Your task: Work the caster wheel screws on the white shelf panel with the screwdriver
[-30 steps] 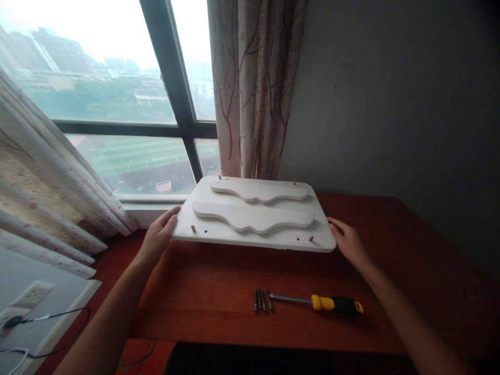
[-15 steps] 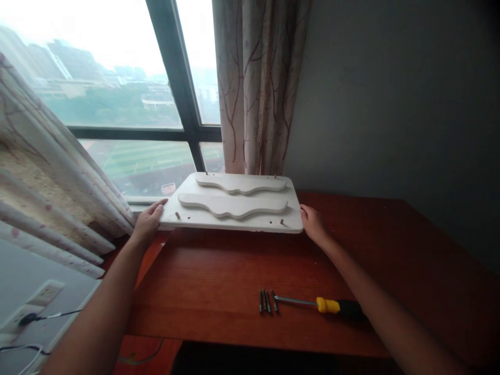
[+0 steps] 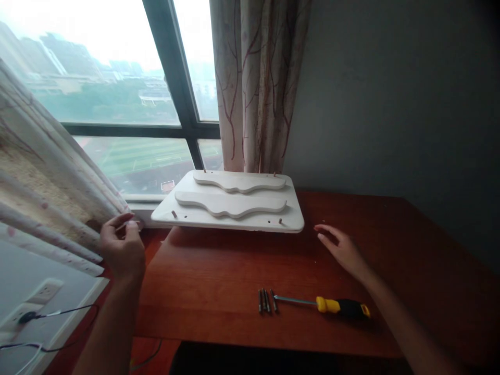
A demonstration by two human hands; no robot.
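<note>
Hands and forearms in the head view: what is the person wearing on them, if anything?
Nothing that shows. The left hand and right hand are bare, with no gloves, rings, watch or bracelets visible. Both forearms are uncovered down to the bottom edge of the picture, so no sleeves appear. No markings can be made out in this dim light.

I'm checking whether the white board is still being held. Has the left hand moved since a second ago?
Yes. The left hand has left the white board's left corner and drawn back toward the curtain, fingers curled, holding nothing clearly visible.
</note>
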